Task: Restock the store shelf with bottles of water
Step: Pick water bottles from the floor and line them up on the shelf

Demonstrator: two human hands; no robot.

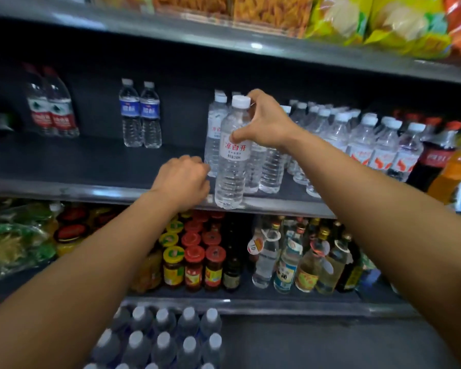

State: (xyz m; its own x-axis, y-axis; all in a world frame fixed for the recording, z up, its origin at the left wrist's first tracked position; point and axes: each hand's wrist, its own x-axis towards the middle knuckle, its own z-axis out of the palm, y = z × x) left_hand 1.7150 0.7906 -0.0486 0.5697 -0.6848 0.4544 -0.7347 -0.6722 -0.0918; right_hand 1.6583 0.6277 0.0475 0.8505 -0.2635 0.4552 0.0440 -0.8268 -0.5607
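Observation:
A clear water bottle (232, 155) with a white cap and a white label with red characters stands at the front edge of the dark middle shelf (91, 166). My right hand (264, 123) grips its neck and shoulder from the right, thumb on the front. My left hand (184, 179) is a loose fist at the shelf lip, just left of the bottle's base; whether it touches the bottle is unclear. Behind stand several bottles of the same kind (216, 129). Low in the view sits a pack of white-capped bottles (165, 339).
Two blue-label bottles (140, 115) and two red-label bottles (51, 105) stand further left on the shelf. Right of my hand are rows of water bottles (362, 139) and cola bottles (434, 153). Jars and sauce bottles (205, 262) fill the shelf below; snack bags (370, 20) lie above.

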